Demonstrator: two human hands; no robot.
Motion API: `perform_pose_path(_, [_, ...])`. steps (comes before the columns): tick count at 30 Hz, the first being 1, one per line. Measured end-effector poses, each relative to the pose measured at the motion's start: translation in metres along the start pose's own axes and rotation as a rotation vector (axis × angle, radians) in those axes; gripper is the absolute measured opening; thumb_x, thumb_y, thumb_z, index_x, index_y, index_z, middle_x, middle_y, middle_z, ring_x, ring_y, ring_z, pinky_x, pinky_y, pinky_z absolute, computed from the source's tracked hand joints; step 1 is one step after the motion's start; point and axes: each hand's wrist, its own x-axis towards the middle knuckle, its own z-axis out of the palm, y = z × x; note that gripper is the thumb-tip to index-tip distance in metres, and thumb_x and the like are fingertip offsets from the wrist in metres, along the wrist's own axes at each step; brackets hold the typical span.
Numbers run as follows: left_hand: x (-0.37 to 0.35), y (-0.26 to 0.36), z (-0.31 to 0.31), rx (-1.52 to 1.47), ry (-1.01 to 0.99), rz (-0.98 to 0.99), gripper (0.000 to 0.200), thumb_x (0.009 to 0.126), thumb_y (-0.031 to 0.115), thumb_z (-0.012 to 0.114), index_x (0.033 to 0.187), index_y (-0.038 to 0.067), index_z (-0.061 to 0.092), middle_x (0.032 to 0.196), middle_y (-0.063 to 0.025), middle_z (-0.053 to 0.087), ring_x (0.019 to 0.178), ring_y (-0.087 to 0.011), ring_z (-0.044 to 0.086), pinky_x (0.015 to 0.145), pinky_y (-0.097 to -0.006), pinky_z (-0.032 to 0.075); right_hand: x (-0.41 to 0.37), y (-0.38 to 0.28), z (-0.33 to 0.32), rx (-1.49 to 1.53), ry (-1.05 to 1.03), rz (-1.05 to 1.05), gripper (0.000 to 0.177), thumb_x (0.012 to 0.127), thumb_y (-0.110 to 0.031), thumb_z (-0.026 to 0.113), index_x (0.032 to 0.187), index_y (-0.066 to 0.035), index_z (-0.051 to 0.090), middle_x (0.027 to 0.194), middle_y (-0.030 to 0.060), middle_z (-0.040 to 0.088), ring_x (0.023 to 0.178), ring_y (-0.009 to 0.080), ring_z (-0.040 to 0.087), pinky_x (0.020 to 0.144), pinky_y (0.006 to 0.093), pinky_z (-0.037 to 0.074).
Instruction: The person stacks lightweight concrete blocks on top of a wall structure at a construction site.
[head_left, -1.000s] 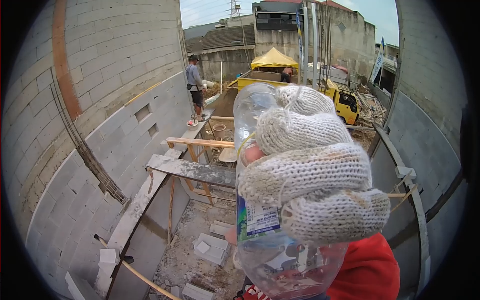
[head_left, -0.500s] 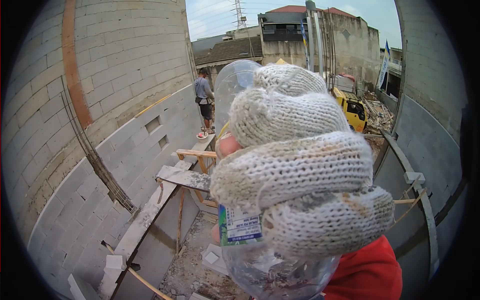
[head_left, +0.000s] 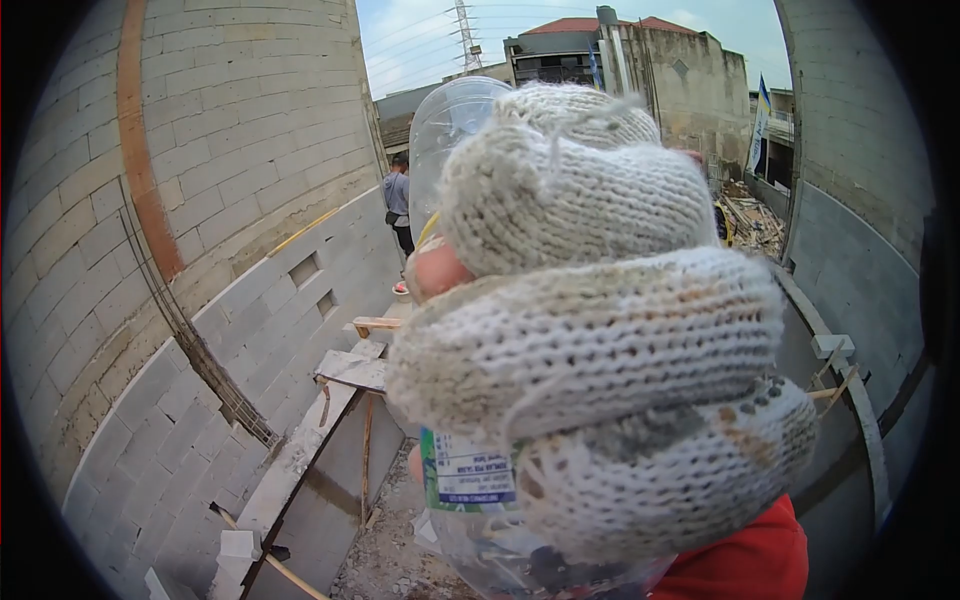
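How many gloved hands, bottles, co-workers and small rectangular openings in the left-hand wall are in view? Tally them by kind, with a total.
Gloved hand: 1
Bottle: 1
Co-worker: 1
Small wall openings: 2
Total: 5

You have a ledge [head_left: 300, 462] running diagonally along your left side. On its near part sits a block [head_left: 240, 545]; a pole [head_left: 296, 580] lies across the same section, visible either side of the block. At the far part, a board [head_left: 352, 369] rests on the ledge. On your right, a second ledge [head_left: 852, 402] carries a small block [head_left: 833, 346] on its upper part. Below you, the floor [head_left: 392, 562] is strewn with rubble. A pale slab [head_left: 425, 532] lies on it, largely hidden from you.
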Motion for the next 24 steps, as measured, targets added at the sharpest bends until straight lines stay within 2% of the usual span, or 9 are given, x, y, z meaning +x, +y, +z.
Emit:
perform_pose_path(7, [-0.007,0.018,-0.018,-0.159,0.014,0.089,0.024,0.083,0.017,0.077,0.099,0.000,0.068,0.091,-0.0133,0.068,0.084,-0.0243,0.067,0.077,-0.0347,0.054,-0.012,0.002,0.014,0.144,0.017,0.030,0.073,0.063,-0.037,0.089,0.122,-0.007,0.060,0.113,0.0131,0.065,0.103,0.0319,0.065,0.090,0.0389,0.051])
perform_pose_path(11, [-0.015,0.070,-0.054,-0.499,0.084,0.262,0.025,0.083,0.016,0.077,0.100,0.001,0.068,0.093,-0.0136,0.068,0.086,-0.0248,0.068,0.078,-0.0350,0.054,-0.051,-0.003,0.038,0.331,0.032,0.147,0.073,0.063,-0.037,0.090,0.122,-0.007,0.060,0.113,0.0130,0.065,0.103,0.0318,0.065,0.090,0.0388,0.051])
perform_pose_path(16, [-0.054,0.187,-0.129,-0.918,0.110,0.683,0.027,0.083,0.016,0.077,0.103,0.001,0.067,0.096,-0.0140,0.068,0.089,-0.0254,0.068,0.079,-0.0354,0.054,-0.136,-0.020,0.101,0.604,0.025,0.544,0.073,0.063,-0.037,0.090,0.122,-0.007,0.059,0.113,0.0129,0.065,0.103,0.0317,0.065,0.090,0.0387,0.051])
perform_pose_path(17, [-0.075,0.217,-0.144,-0.931,0.063,0.740,0.034,0.081,0.018,0.080,0.108,0.003,0.064,0.101,-0.0146,0.065,0.094,-0.0261,0.067,0.080,-0.0360,0.054,-0.157,-0.024,0.115,0.590,-0.041,0.709,0.074,0.061,-0.036,0.092,0.120,-0.006,0.060,0.112,0.0126,0.067,0.104,0.0311,0.066,0.090,0.0398,0.051])
perform_pose_path(18, [-0.097,0.247,-0.160,-0.944,0.014,0.796,0.042,0.080,0.019,0.082,0.114,0.005,0.061,0.107,-0.0153,0.063,0.100,-0.0267,0.065,0.081,-0.0365,0.054,-0.175,-0.027,0.123,0.615,-0.045,0.746,0.074,0.061,-0.036,0.092,0.120,-0.006,0.060,0.112,0.0126,0.067,0.104,0.0311,0.066,0.090,0.0398,0.051])
perform_pose_path(19, [-0.108,0.264,-0.164,-0.926,0.019,0.750,0.042,0.080,0.019,0.082,0.114,0.005,0.061,0.107,-0.0153,0.063,0.100,-0.0267,0.065,0.081,-0.0365,0.054,-0.193,-0.034,0.132,0.545,-0.134,0.854,0.072,0.063,-0.036,0.090,0.119,-0.004,0.059,0.109,0.0144,0.066,0.099,0.0323,0.067,0.086,0.0383,0.052])
perform_pose_path(20, [-0.117,0.278,-0.164,-0.900,-0.040,0.869,0.041,0.080,0.021,0.082,0.113,0.006,0.062,0.106,-0.0148,0.062,0.096,-0.0266,0.065,0.079,-0.0367,0.055,-0.212,-0.041,0.141,0.476,-0.228,0.956,0.071,0.066,-0.037,0.089,0.119,-0.001,0.057,0.105,0.0162,0.065,0.095,0.0336,0.067,0.083,0.0368,0.053])
perform_pose_path(21, [-0.124,0.282,-0.160,-0.878,-0.104,0.994,0.040,0.081,0.022,0.082,0.112,0.006,0.063,0.104,-0.0143,0.062,0.092,-0.0265,0.065,0.078,-0.0368,0.056,-0.231,-0.048,0.149,0.462,-0.140,0.962,0.066,0.067,-0.036,0.088,0.115,-0.002,0.058,0.100,0.0170,0.066,0.091,0.0347,0.069,0.079,0.0370,0.054])
perform_pose_path(24, [-0.130,0.267,-0.142,-0.849,-0.213,0.896,0.036,0.075,0.018,0.085,0.105,0.004,0.068,0.106,-0.0154,0.064,0.090,-0.0253,0.067,0.076,-0.0338,0.056,-0.249,-0.065,0.136,0.485,-0.144,1.136,0.066,0.067,-0.036,0.088,0.115,-0.003,0.058,0.097,0.0165,0.067,0.088,0.0340,0.069,0.077,0.0374,0.054])
